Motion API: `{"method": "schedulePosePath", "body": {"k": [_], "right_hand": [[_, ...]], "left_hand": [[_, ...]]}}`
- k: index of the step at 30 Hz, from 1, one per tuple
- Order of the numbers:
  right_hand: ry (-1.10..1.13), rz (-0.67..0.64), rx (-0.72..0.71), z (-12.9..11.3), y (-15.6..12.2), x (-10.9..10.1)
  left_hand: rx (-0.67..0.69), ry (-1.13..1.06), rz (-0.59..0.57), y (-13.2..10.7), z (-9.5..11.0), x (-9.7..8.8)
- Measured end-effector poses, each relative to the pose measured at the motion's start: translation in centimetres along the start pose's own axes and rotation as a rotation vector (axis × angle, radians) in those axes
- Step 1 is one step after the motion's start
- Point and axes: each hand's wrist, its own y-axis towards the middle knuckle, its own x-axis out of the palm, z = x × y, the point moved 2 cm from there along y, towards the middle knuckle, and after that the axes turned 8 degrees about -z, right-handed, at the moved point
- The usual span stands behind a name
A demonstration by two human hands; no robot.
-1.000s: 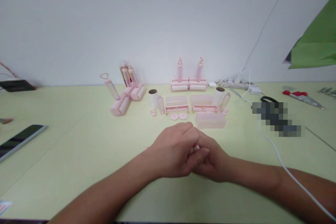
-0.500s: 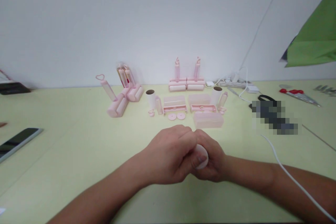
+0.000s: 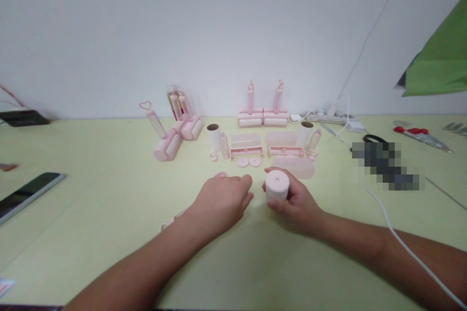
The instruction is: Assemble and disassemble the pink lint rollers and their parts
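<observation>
My right hand point(image 3: 295, 204) is wrapped round a white lint roll point(image 3: 276, 197), held upright above the table. A pink round end cap point(image 3: 278, 180) with a small centre hole sits on its top. To the left, my left hand point(image 3: 222, 201) is apart from the roll, palm down, with its fingers loosely bent and slightly apart; nothing shows in them. Under that hand and forearm lies a pink handle point(image 3: 221, 174), mostly hidden. A small pink loop point(image 3: 167, 224) peeks out beside the forearm.
Beyond my hands stand white rolls point(image 3: 214, 141), pink lint roller cases point(image 3: 246, 152), clear pink covers point(image 3: 297, 167) and two flat discs point(image 3: 248, 162). Assembled lint rollers point(image 3: 168, 146) are farther back. A phone point(image 3: 31, 194) lies left; scissors point(image 3: 423, 136) and a white cable point(image 3: 397, 240) are right.
My hands have parted. The left has let go of the roll and moved left; the right has turned the roll upright, so the capped end now shows. The view has shifted slightly.
</observation>
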Motion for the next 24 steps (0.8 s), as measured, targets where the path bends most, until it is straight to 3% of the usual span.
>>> {"method": "schedulePosePath", "body": {"k": [5,10,12,15,18,24], "right_hand": [[-0.229,-0.037,0.067,-0.2,0.1,-0.1],[-0.475,-0.145,-0.023,-0.5,0.4,-0.6],[-0.524,-0.183,-0.064,-0.4,0.5,-0.6],[-0.562,-0.205,-0.077,-0.1,0.6,-0.7],[-0.592,-0.214,-0.094,0.2,0.7,-0.7],[-0.612,-0.24,-0.103,0.8,0.7,-0.7]], "left_hand": [[-0.139,0.041,-0.128,0.5,-2.5,1.8],[-0.204,-0.032,-0.084,1.0,-4.2,1.9],[-0.17,-0.169,0.007,1.3,-4.0,1.5],[0.009,-0.522,0.095,1.4,-3.1,0.9],[0.13,-0.778,0.048,1.3,-2.2,0.9],[0.157,-0.921,-0.116,1.2,-2.3,2.1]]}}
